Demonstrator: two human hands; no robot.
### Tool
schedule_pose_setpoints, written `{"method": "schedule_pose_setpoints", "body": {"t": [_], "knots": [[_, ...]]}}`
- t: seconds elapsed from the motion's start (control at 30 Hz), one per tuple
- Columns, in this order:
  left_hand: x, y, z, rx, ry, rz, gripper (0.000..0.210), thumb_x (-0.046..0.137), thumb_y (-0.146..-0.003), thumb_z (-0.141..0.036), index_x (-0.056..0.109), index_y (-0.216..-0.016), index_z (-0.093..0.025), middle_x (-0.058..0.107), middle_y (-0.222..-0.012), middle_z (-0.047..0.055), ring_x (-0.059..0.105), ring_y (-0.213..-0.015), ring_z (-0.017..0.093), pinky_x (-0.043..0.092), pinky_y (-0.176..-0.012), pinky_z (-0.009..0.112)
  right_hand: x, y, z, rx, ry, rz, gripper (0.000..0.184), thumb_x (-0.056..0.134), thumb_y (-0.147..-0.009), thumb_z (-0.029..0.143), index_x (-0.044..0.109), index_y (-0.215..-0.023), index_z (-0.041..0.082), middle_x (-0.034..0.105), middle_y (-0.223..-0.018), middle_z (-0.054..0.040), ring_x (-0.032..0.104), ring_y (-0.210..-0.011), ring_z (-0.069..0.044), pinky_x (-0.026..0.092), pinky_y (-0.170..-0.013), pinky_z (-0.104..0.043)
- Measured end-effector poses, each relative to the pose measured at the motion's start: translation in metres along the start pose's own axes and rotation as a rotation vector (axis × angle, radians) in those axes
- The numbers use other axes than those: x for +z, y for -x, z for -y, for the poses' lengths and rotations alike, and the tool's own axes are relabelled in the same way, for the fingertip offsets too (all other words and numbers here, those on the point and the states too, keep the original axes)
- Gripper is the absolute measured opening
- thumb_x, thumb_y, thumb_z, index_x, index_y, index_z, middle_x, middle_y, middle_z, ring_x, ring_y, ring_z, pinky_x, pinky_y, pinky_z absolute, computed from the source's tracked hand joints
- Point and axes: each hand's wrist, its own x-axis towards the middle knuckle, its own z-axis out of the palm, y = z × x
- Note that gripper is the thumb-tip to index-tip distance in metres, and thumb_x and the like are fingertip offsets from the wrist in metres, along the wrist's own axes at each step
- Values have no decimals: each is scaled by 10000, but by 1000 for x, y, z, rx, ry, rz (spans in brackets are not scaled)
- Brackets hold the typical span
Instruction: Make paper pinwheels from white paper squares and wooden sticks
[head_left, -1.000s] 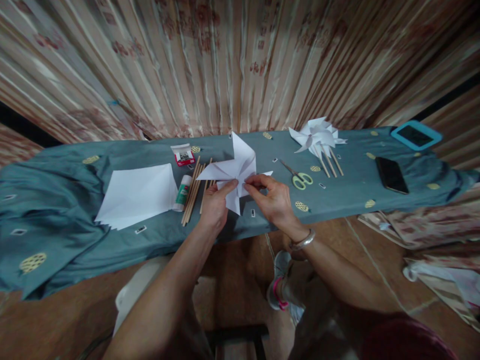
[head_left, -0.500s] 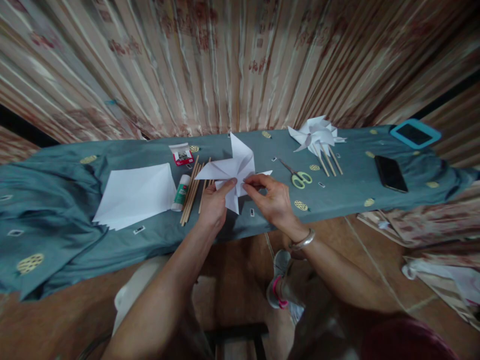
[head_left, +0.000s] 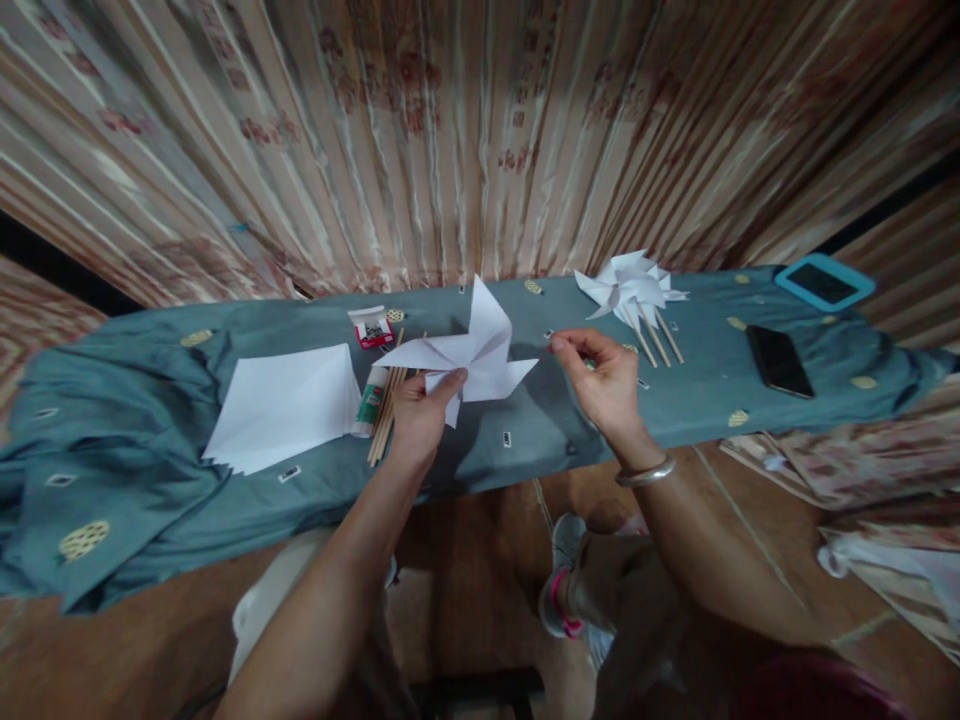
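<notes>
A folded white paper pinwheel (head_left: 489,352) is pinched in my left hand (head_left: 421,412), its thumb pressed near the middle where the folded points meet. My right hand (head_left: 609,385) is apart from the pinwheel, to its right, with thumb and index finger closed together; anything between the fingertips is too small to make out. Behind the right hand, the green-handled scissors are almost wholly hidden. Wooden sticks (head_left: 386,415) and a green-and-white glue stick (head_left: 369,402) lie just left of my left hand.
A stack of white paper sheets (head_left: 281,405) lies on the left of the cloth-covered table (head_left: 517,465). Behind the sticks stands a small open red box (head_left: 373,332). Pinwheels on sticks (head_left: 631,285), a black phone (head_left: 780,362) and a blue-framed device (head_left: 825,282) are on the right.
My right hand has left the pinwheel's middle and moved right, now in front of the scissors. My left hand keeps its hold on the pinwheel, which has tilted slightly.
</notes>
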Motion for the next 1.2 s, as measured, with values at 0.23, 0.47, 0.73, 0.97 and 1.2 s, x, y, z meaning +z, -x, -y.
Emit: {"method": "schedule_pose_setpoints", "body": {"t": [0.23,0.47,0.73,0.97,1.2], "knots": [[-9,5,-7,-5,-204,55,91,818,-598,-224,733,-603,-191,704,-616,-13,618,-608,168,499,-607,274,14,-9,-39,194,-186,8,275,676,-748,419,717,-861,172,749,-805,-65,677,-733,-197,525,-733,-347],[-38,-19,-29,81,30,-121,139,792,-649,-293,706,-704,-199,720,-711,-41,681,-761,147,536,-787,271,32,6,-44,139,-74,144,276,626,-798,420,725,-915,191,752,-814,-43,672,-721,-187,538,-750,-362],[-86,-37,-80,162,262,-393,182,781,-593,-149,678,-739,-188,733,-771,13,707,-814,180,570,-856,336,72,25,-22,24,45,361,235,556,-861,318,733,-962,202,768,-890,-44,701,-773,-188,537,-763,-339],[-107,-34,-92,187,304,-440,231,750,-619,-117,703,-821,-217,761,-887,10,706,-898,190,575,-876,322,135,-2,29,-240,216,535,205,567,-858,165,745,-941,225,766,-903,-34,708,-816,-184,523,-758,-295],[-117,-34,-97,195,338,-471,205,725,-662,-126,692,-853,-191,758,-904,17,702,-933,193,577,-849,306,198,-39,61,-373,285,556,211,582,-815,70,753,-838,192,745,-798,-51,689,-834,-202,510,-806,-310]]}}
